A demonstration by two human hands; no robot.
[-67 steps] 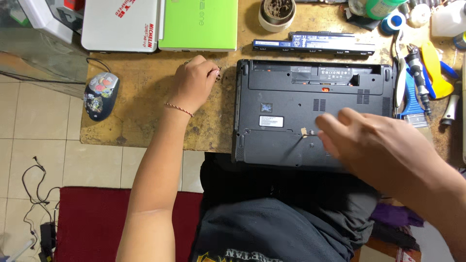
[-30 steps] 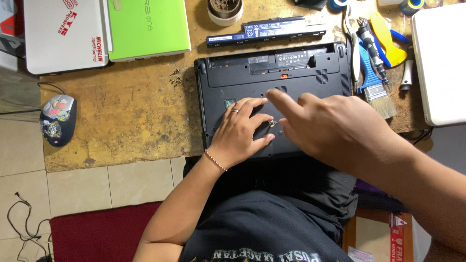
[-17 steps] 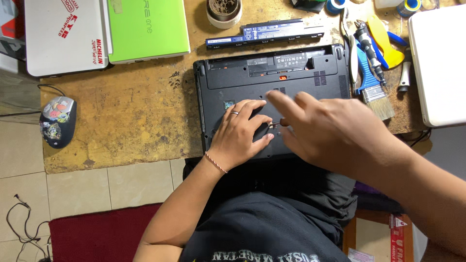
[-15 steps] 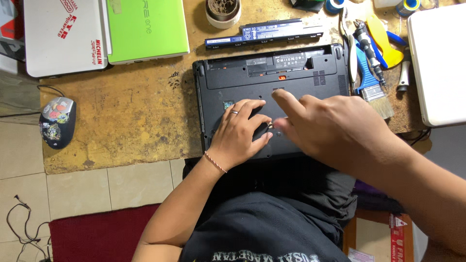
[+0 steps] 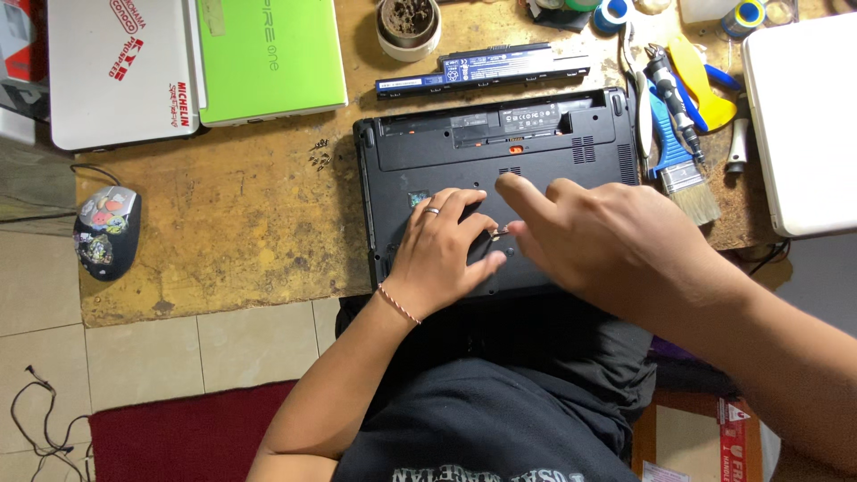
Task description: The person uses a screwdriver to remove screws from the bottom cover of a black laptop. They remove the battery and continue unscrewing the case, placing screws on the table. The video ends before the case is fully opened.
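Bare arms, no sleeves in view — left hand [image 5: 442, 254] wears a ring and a thin red-and-white wrist cord; right hand [image 5: 607, 241] is unadorned. Dark printed T-shirt.

- Even, fairly bright indoor light from overhead; no hard highlights.
- Soft short shadows under the left hand [image 5: 442, 250] and right hand [image 5: 607, 236] on the black laptop base [image 5: 500, 143]; shadow edges diffuse.
- Dark strip of shadow below the counter [image 5: 223, 232] edge, over the lap.
- White device [image 5: 803, 125] at right edge near blown out, little surface detail; white laptop lid [image 5: 116, 71] top left bright but readable.
- Mild sheen on green laptop lid [image 5: 268, 58], no real glare.
- Black laptop base holds detail, vents visible.
- Focus decent on counter; right hand slightly soft, forearm at bottom right blurrier, close to lens.
- Slight wide-angle bend at edges; floor tile lines tilt.
- Some compression mush in the dark shirt.
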